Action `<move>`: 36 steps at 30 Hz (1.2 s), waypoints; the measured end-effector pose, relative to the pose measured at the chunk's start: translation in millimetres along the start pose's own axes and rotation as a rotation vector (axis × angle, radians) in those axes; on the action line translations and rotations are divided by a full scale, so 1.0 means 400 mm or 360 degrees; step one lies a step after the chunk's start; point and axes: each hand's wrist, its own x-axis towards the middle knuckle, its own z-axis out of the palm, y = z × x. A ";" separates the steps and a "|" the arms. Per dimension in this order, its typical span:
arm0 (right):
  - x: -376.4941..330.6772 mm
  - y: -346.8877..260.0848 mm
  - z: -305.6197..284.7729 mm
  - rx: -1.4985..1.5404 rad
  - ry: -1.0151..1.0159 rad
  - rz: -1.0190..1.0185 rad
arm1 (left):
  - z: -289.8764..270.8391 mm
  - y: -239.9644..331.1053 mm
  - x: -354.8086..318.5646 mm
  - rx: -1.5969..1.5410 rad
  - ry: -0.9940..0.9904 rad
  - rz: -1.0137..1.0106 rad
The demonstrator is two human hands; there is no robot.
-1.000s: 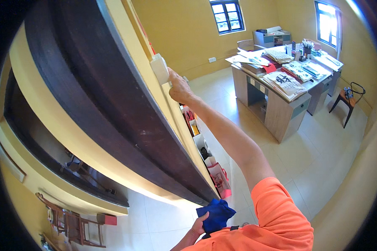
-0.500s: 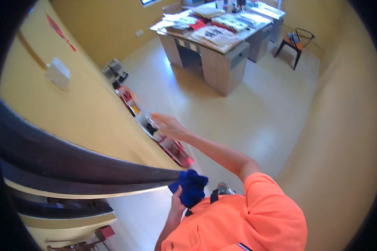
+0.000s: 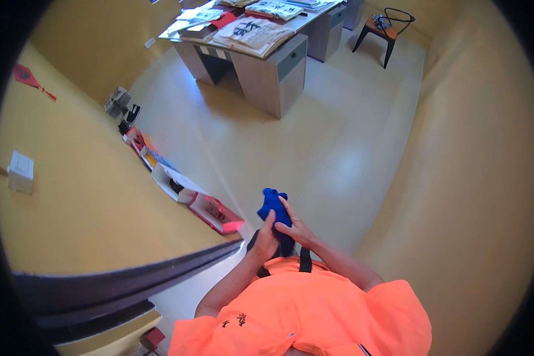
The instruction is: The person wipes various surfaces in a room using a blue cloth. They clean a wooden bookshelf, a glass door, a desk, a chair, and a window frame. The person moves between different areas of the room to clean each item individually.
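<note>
2 hands on 1 blue cloth (image 3: 274, 209), held at chest height over the floor (image 3: 338, 148). Left hand (image 3: 266, 238) grips its lower part, fingers closed around it; right hand (image 3: 296, 228) closed on its right side. Dark door edge (image 3: 130, 279) lower left. Red box (image 3: 215, 212) by the wall, bench (image 3: 279, 65) well apart.

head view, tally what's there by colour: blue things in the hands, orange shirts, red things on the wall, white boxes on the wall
Blue: 1, the cloth held by both the left hand and right hand
Orange: 1, the shirt
Red: 1, the wall ornament
White: 1, the wall box
Total: 4
</note>
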 end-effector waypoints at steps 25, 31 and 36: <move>1.636 -0.182 -0.901 -0.1586 0.1145 -0.0626 | 0.014 0.709 1.056 0.0842 0.0593 -0.0198; 1.884 -0.055 -1.045 -0.1790 0.0459 -0.0834 | 0.119 0.675 1.289 0.0752 0.0925 -0.0258; 2.007 -0.061 -1.323 -0.1824 0.0522 -0.0798 | 0.251 0.604 1.486 0.0658 0.0978 -0.0343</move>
